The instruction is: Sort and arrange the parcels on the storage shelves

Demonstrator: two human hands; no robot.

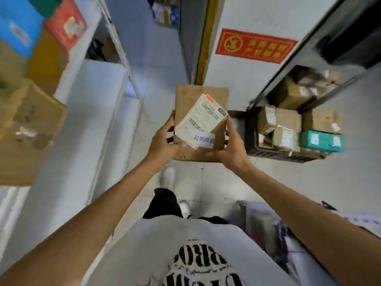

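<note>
A flat brown cardboard parcel (190, 102) with a white shipping label and a small white slip with printed characters is held up in front of me over the aisle floor. My left hand (165, 141) grips its left edge, thumb on the front face. On the other side, my right hand (231, 145) grips the right edge near the lower corner. The white storage shelf (90, 112) stands to the left, its lower level bare; a dark metal shelf (288, 65) stands to the right.
Large cardboard boxes (26, 129) and blue, red and yellow boxes (66, 25) sit on the left shelf. A black crate (280, 155) on the floor at right holds several small parcels and a teal box (321, 141). A red sign (255, 45) is on the wall ahead.
</note>
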